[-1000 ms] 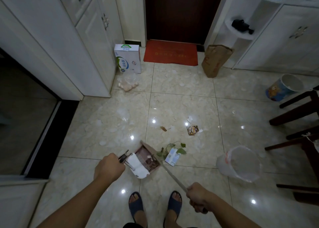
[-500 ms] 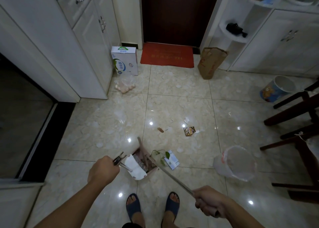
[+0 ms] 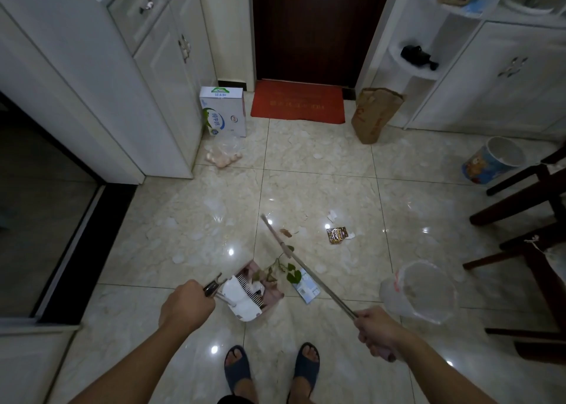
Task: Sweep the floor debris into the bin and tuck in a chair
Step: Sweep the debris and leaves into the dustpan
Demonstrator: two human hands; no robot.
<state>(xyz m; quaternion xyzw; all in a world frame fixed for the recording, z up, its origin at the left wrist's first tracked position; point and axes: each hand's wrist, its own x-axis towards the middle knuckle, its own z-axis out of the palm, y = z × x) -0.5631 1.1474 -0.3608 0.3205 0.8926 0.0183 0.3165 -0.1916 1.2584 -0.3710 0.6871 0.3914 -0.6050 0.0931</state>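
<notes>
Over tiles, hands [image 3: 186, 304] gripping dustpan [image 3: 245, 296], broom [image 3: 306, 269]

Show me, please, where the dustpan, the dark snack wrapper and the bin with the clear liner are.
dustpan [image 3: 245, 304]: head view, on its white back wall.
dark snack wrapper [image 3: 337, 235]: head view, on its middle.
bin with the clear liner [image 3: 428, 318]: head view, on its near rim.

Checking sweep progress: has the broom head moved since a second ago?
Yes. The broom head has swung away from the dustpan, out toward the brown wrapper.
</notes>
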